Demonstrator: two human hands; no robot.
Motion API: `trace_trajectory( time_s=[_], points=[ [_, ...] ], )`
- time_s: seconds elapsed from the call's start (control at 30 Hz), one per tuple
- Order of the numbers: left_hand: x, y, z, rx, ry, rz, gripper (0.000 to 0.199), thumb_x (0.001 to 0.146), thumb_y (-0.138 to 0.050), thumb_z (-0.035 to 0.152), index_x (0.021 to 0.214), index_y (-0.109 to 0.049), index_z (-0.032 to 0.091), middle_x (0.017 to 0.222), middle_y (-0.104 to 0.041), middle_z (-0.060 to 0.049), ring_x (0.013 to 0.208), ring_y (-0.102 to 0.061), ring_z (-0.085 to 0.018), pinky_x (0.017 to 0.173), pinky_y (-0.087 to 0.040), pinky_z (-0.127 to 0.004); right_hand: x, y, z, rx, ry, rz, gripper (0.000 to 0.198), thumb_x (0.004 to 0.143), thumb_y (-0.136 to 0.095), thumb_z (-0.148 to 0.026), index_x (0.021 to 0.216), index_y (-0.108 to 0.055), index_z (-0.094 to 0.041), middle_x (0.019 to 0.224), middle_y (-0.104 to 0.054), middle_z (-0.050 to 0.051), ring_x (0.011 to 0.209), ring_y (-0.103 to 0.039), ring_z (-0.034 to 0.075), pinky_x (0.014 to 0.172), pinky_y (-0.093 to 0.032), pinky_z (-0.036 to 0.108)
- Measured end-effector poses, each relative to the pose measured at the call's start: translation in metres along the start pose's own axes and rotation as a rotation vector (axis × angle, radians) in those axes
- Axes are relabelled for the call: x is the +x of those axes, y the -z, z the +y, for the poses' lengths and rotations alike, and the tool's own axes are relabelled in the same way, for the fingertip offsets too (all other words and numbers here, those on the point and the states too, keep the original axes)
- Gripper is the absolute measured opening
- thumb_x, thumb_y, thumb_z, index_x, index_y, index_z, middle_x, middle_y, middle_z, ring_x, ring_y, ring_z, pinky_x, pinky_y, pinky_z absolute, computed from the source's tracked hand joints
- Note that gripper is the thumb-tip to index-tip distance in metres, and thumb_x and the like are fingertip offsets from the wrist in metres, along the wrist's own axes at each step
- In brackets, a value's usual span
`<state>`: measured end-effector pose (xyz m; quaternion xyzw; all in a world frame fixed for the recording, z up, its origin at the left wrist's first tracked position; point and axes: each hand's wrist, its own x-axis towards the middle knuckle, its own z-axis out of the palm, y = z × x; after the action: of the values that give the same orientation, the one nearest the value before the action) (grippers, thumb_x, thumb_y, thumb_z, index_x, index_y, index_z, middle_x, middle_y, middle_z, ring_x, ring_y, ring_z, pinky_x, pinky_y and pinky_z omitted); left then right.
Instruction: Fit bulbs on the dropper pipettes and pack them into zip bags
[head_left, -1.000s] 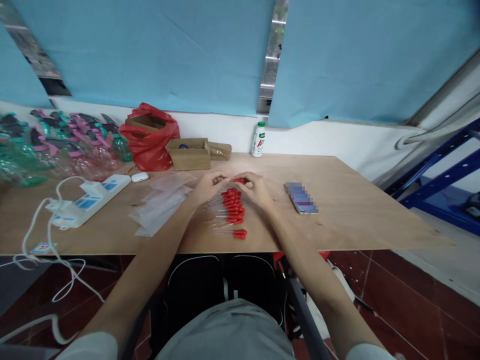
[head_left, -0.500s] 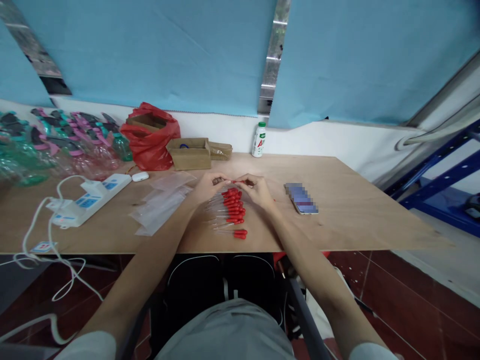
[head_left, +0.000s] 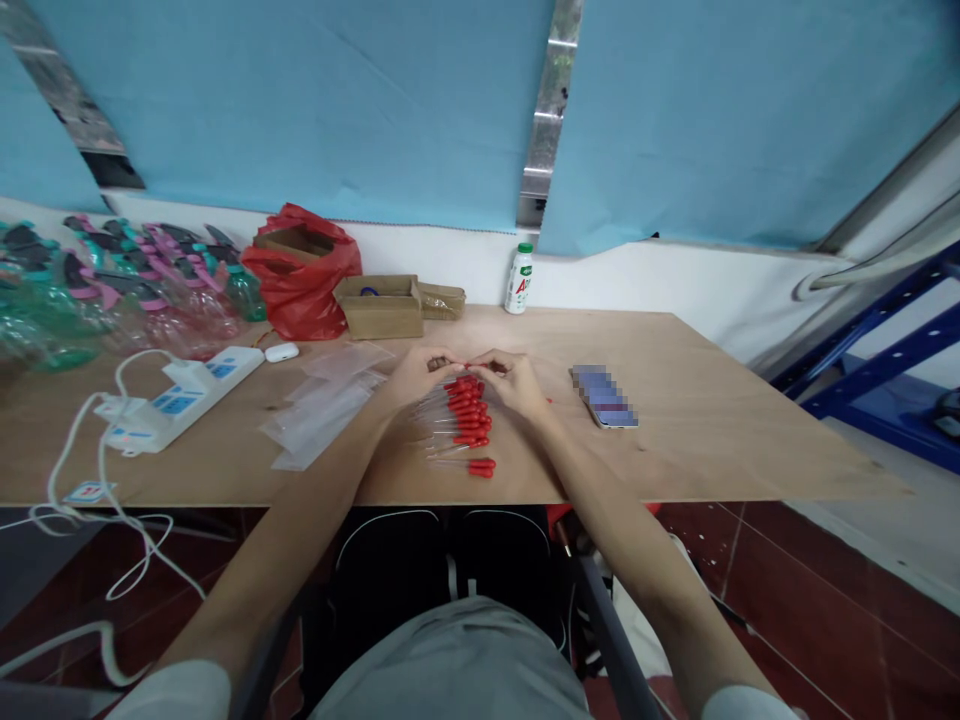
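Observation:
My left hand (head_left: 424, 375) and my right hand (head_left: 514, 380) meet fingertip to fingertip over the table, both pinching. Between them shows a small red rubber bulb (head_left: 468, 365), seemingly of a dropper; the fingers hide most of it. Just below my hands lies a row of droppers (head_left: 469, 410) with red bulbs toward the right and thin clear tubes toward the left. A separate pair of droppers (head_left: 481, 467) rests nearer the table's front edge. Clear plastic bags (head_left: 322, 410) lie flat, overlapping, left of the row.
A phone (head_left: 604, 397) lies to the right. Behind stand a white bottle (head_left: 519, 280), a cardboard box (head_left: 381, 308) and a red plastic bag (head_left: 304, 300). At left are a power strip (head_left: 184, 400) with cables, a white case (head_left: 281, 352) and several spray bottles (head_left: 150, 290).
My fingertips have drawn slightly closer together around the red bulb, so less red shows between them. The droppers on the table look unchanged.

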<state>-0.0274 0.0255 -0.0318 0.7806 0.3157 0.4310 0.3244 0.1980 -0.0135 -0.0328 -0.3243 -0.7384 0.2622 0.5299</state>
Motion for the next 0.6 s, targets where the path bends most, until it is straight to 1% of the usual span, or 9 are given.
trace_trajectory(
  time_s=[0.2, 0.33, 0.4, 0.5, 0.6],
  points=[
    [-0.0008, -0.0007, -0.0010, -0.032, 0.049, 0.022, 0.036, 0.087, -0.078, 0.052, 0.100, -0.082, 0.018, 0.099, -0.082, -0.009, 0.089, -0.072, -0.024, 0.085, -0.054, -0.037, 0.0015, -0.0004, 0.0003, 0.001, -0.008, -0.018, 0.031, 0.094, -0.076, -0.047, 0.093, -0.083, -0.017, 0.086, -0.081, 0.007, 0.072, -0.070, 0.019, 0.071, -0.055, 0.030],
    [-0.0017, 0.0011, 0.0024, 0.009, 0.044, 0.005, 0.034, 0.088, -0.077, 0.050, 0.100, -0.082, 0.019, 0.099, -0.082, -0.008, 0.088, -0.071, -0.023, 0.084, -0.053, -0.037, 0.0017, 0.0003, 0.0025, -0.005, -0.023, -0.038, 0.033, 0.094, -0.075, -0.049, 0.093, -0.082, -0.016, 0.086, -0.080, 0.007, 0.073, -0.070, 0.019, 0.071, -0.055, 0.030],
    [-0.0016, 0.0013, 0.0036, 0.025, 0.045, 0.006, 0.033, 0.088, -0.078, 0.050, 0.100, -0.082, 0.019, 0.096, -0.081, -0.008, 0.084, -0.070, -0.022, 0.080, -0.052, -0.035, 0.0022, 0.0002, 0.0036, -0.017, -0.026, -0.047, 0.033, 0.095, -0.075, -0.049, 0.094, -0.082, -0.016, 0.085, -0.080, 0.007, 0.074, -0.070, 0.019, 0.071, -0.055, 0.030],
    [0.0003, -0.0008, 0.0045, 0.018, 0.049, 0.071, 0.036, 0.084, -0.082, 0.050, 0.102, -0.082, 0.019, 0.089, -0.079, -0.006, 0.077, -0.067, -0.020, 0.074, -0.050, -0.033, 0.0043, -0.0005, 0.0040, -0.037, 0.005, -0.020, 0.030, 0.096, -0.074, -0.047, 0.095, -0.081, -0.017, 0.088, -0.081, 0.006, 0.078, -0.071, 0.020, 0.076, -0.057, 0.031],
    [0.0038, -0.0039, 0.0051, -0.082, 0.041, 0.197, 0.039, 0.086, -0.082, 0.055, 0.102, -0.081, 0.019, 0.094, -0.079, -0.007, 0.083, -0.068, -0.020, 0.077, -0.051, -0.032, 0.0069, -0.0007, 0.0034, -0.054, 0.051, 0.066, 0.027, 0.096, -0.073, -0.044, 0.096, -0.080, -0.018, 0.096, -0.082, 0.007, 0.086, -0.074, 0.021, 0.083, -0.059, 0.034]
  ],
)
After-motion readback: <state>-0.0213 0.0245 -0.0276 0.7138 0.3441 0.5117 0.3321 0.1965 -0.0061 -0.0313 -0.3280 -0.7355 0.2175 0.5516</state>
